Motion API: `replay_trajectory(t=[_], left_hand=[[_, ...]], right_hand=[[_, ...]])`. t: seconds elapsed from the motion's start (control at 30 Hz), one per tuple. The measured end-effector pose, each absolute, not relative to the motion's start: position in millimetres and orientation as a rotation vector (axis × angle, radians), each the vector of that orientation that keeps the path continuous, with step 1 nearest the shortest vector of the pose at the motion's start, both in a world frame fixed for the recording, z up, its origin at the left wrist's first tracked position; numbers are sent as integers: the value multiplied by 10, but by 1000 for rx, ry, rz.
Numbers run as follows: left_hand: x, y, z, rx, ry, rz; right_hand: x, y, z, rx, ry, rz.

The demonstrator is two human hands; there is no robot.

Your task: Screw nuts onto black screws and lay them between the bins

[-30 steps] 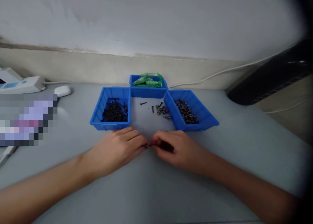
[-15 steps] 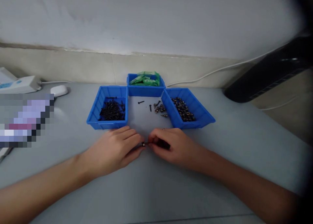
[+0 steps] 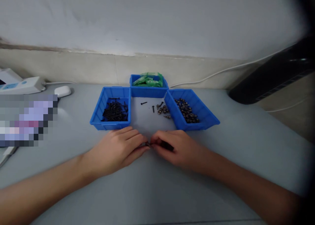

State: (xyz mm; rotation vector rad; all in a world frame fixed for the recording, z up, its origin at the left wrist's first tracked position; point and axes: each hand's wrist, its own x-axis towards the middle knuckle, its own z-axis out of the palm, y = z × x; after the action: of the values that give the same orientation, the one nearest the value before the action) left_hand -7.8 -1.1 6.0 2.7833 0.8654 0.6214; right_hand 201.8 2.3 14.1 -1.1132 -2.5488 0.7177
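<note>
My left hand (image 3: 123, 148) is closed, with thumb and fingertips pinching a small metal fitting (image 3: 147, 144). Facing it, my right hand (image 3: 173, 148) pinches a thin dark screw that meets the fitting; most of the screw is hidden by the fingers. The fingertips of both hands are almost touching, low over the table. Beyond my left hand, a blue bin (image 3: 94, 116) holds many black screws (image 3: 115, 112). Past my right hand is another blue bin (image 3: 206, 115) with shiny metal fittings (image 3: 187, 111).
A third blue bin (image 3: 149, 92) at the back contains green plastic packets (image 3: 149, 79). Loose screws (image 3: 153, 109) and fittings (image 3: 163, 110) lie between the bins. A blurred-out device (image 3: 29, 123), a white case (image 3: 62, 91) and a power strip (image 3: 31, 84) are left; a black cylinder (image 3: 268, 75) stands right.
Both hands keep their pinch on the fitting and screw, and the fingertips sit slightly closer together. The whole view has shifted a little, so everything appears farther right.
</note>
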Motion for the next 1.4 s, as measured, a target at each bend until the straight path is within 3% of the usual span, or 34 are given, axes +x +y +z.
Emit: replay_trajectory(t=[1.4], left_hand=[[-52, -15, 94, 2777, 960, 544]], right_hand=[[2024, 30, 141, -1055, -2617, 646]])
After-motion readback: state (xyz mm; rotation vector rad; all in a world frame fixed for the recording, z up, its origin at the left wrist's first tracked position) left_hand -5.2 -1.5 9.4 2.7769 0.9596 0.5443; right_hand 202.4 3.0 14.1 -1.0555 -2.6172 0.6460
